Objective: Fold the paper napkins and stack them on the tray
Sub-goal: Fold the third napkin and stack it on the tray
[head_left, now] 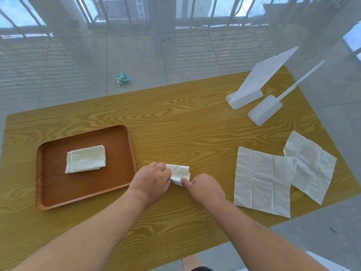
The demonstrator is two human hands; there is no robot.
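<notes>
Two bare forearms reached in from the bottom edge over a yellow wood-grain table (195,118). Left hand (151,179) was curled with its fingers closed on the left end of a small folded napkin (179,172), which lay on the table just right of the tray. Right hand (207,187) sat beside it, its fingers mostly tucked under while one fingertip pressed on the napkin's near right corner.

On the left stood a brown tray (84,192) with rounded corners, and a stack of folded napkins (86,159) lay flat in its far half.

To the right, well apart from the hands, two unfolded napkins lay open on the table: the nearer one (261,180) overlapped the edge of the farther one (310,165). Beyond them two white plastic stands (252,89) rose at a slant. A crumpled wrapper (123,79) lay on the tiled floor past the table.
</notes>
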